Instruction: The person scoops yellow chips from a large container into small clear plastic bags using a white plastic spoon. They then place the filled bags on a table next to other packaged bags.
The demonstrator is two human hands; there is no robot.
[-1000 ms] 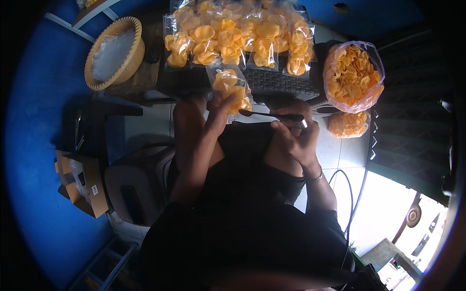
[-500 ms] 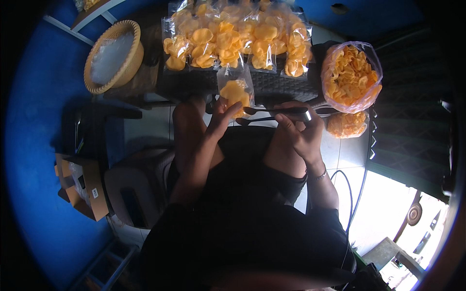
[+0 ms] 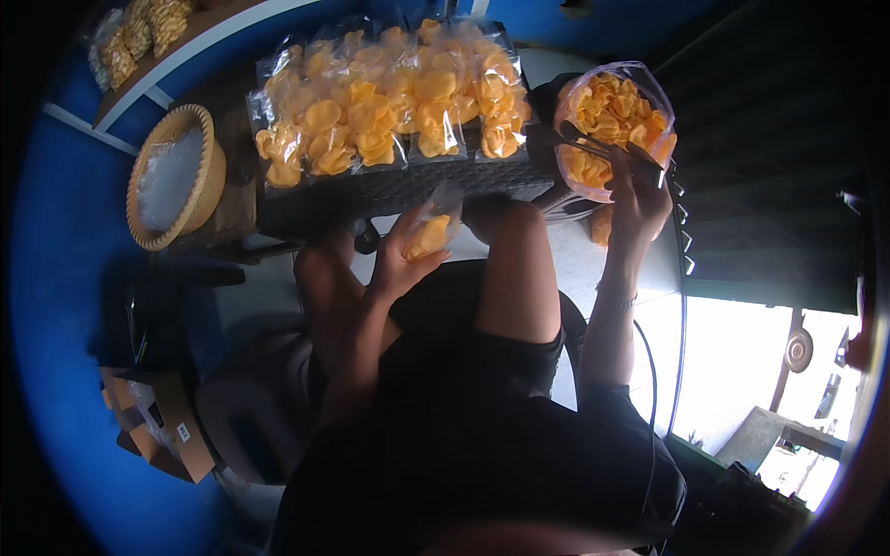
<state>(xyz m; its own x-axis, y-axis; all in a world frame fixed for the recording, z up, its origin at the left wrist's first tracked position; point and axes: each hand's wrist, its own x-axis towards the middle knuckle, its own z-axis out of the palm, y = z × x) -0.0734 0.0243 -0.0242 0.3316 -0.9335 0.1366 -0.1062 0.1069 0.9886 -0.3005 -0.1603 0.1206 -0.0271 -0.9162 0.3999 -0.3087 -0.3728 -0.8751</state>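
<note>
My left hand (image 3: 397, 264) is closed around a small clear plastic bag (image 3: 447, 202) partly filled with yellow-orange crackers (image 3: 427, 238), held above my lap. At the right, my right hand (image 3: 642, 206) grips a pair of dark tongs (image 3: 593, 145). The tips of the tongs reach over a large open plastic bag (image 3: 669, 148) heaped with orange crackers (image 3: 607, 107). Whether a cracker is between the tips I cannot make out. Several filled clear packets (image 3: 371, 120) lie in rows on the dark woven table (image 3: 357, 201) in front of me.
To the left stands a round woven basket (image 3: 215, 181) with clear plastic bags (image 3: 176, 176) inside. A cardboard box (image 3: 171, 422) is at the lower left. Bags of snacks (image 3: 139, 42) sit on a shelf at the upper left. Beneath the large bag, another orange bag (image 3: 602, 225) partly shows.
My right hand has moved the tongs from beside the small bag to the large bag at the right. The small bag has tilted in my left hand. The whole view has shifted.
</note>
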